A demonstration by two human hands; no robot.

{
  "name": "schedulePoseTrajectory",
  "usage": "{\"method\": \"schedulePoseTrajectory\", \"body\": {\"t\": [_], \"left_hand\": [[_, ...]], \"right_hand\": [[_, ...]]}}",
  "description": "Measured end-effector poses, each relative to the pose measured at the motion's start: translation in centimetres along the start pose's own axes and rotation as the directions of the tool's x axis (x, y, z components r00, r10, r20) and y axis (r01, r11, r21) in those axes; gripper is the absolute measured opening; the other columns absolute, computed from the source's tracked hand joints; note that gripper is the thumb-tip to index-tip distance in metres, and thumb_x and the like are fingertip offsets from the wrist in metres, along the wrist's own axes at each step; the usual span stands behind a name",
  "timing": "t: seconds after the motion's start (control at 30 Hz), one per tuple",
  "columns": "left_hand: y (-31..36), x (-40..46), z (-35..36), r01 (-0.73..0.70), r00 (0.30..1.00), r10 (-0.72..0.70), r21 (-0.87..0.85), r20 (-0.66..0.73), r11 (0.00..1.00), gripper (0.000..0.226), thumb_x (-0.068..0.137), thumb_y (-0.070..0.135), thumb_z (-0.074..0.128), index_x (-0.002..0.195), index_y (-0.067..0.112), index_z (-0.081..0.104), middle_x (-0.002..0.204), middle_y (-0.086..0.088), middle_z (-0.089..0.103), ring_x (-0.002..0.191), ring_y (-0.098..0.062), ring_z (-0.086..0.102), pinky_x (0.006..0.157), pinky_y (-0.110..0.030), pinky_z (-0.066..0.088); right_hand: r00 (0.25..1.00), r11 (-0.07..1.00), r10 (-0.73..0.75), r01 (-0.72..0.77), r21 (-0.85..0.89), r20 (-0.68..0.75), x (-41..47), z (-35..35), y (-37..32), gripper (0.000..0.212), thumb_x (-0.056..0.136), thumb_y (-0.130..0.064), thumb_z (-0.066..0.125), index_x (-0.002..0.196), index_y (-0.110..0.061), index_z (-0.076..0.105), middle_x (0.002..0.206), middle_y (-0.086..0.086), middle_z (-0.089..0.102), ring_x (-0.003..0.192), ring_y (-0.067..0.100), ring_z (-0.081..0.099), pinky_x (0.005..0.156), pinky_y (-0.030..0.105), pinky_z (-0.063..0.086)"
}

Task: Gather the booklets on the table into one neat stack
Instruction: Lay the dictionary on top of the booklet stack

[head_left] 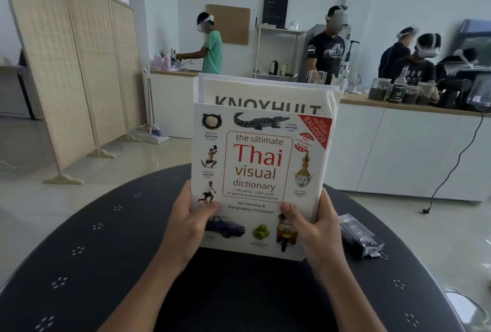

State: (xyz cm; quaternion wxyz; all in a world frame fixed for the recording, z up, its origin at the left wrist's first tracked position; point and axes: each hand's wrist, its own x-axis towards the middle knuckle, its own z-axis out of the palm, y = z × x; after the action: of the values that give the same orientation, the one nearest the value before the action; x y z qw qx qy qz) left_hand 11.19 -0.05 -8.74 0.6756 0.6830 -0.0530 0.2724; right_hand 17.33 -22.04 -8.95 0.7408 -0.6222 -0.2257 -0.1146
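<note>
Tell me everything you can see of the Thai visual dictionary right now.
The Thai visual dictionary is a white glossy paperback with red title lettering, small photos and a red corner flash. It stands upright, bottom edge on the dark table, fronting taller white booklets. The left hand and right hand grip its lower sides, thumbs on the cover.

The front booklet [259, 172] reads "the ultimate Thai visual dictionary" inside a red frame, with "1,100+ photos 2,000+ words for beginner & intermediate learners" beneath, then "Jan Fereday & Rattanaporn Pimsuwan". Its far right corner bears a red banner with "AUDIO", and a round red badge just below reads "BEST SELLING AUTHOR". The taller booklet behind [265, 92] shows "KNOXHULT" in black capitals. The far chalkboard [276, 9] is illegible.
</note>
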Motion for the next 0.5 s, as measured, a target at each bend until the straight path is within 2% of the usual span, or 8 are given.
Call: {"method": "schedulePoseTrajectory", "body": {"t": [0.1, 0.2, 0.33, 0.4, 0.5], "left_hand": [[0.0, -0.1, 0.2, -0.015, 0.999, 0.015, 0.013, -0.03, 1.0, 0.036, 0.09, 0.006, 0.064, 0.114, 0.032, 0.061, 0.112, 0.011, 0.077, 0.105, -0.008, 0.073, 0.074, -0.014, 0.058], [0.6, 0.0, 0.4, -0.029, 0.999, 0.03, 0.049, -0.029, 0.998, 0.043, 0.082, 0.012, 0.064, 0.106, 0.048, 0.062, 0.114, 0.01, 0.076, 0.107, -0.007, 0.072, 0.078, -0.02, 0.061], [0.4, 0.0, 0.0, 0.016, 1.0, -0.017, 0.068, 0.008, 0.998, 0.043, 0.083, 0.016, 0.063, 0.112, 0.047, 0.061, 0.119, 0.011, 0.075, 0.112, -0.007, 0.069, 0.084, -0.027, 0.06], [0.3, -0.1, -0.3, 0.07, 0.996, -0.075, 0.088, 0.051, 0.994, 0.044, 0.083, 0.018, 0.062, 0.114, 0.048, 0.06, 0.121, 0.013, 0.074, 0.112, -0.005, 0.069, 0.086, -0.029, 0.059], [0.3, -0.1, -0.7, 0.13, 0.987, -0.142, 0.158, 0.071, 0.979, 0.045, 0.082, 0.023, 0.062, 0.109, 0.058, 0.06, 0.117, 0.019, 0.074, 0.109, 0.001, 0.069, 0.086, -0.026, 0.054]], "right_hand": [[1.0, 0.999, -0.014, 0.014, -0.029, -0.005, 0.1, 0.1, 0.1, 0.032, 0.085, -0.012, 0.077, 0.101, -0.037, 0.065, 0.111, -0.008, 0.079, 0.098, 0.017, 0.078, 0.066, 0.033, 0.066], [1.0, 0.999, -0.02, 0.02, -0.025, -0.008, 0.1, 0.1, -0.1, 0.035, 0.086, -0.006, 0.076, 0.107, -0.032, 0.064, 0.112, -0.007, 0.078, 0.1, 0.018, 0.077, 0.068, 0.034, 0.066], [1.0, 1.0, 0.007, -0.007, 0.013, 0.011, -0.1, 0.1, 0.0, 0.043, 0.082, -0.022, 0.077, 0.121, -0.019, 0.059, 0.117, -0.004, 0.077, 0.105, 0.019, 0.075, 0.074, 0.033, 0.065], [0.999, 0.999, 0.045, -0.045, 0.016, 0.024, -0.3, 0.0, 0.3, 0.045, 0.085, -0.027, 0.078, 0.125, -0.02, 0.058, 0.119, -0.004, 0.077, 0.107, 0.018, 0.075, 0.076, 0.032, 0.064], [0.991, 0.992, 0.122, -0.124, 0.019, 0.057, -0.2, -0.3, 0.9, 0.043, 0.087, -0.029, 0.073, 0.127, -0.024, 0.057, 0.121, -0.003, 0.077, 0.108, 0.019, 0.074, 0.08, 0.039, 0.064]]}}
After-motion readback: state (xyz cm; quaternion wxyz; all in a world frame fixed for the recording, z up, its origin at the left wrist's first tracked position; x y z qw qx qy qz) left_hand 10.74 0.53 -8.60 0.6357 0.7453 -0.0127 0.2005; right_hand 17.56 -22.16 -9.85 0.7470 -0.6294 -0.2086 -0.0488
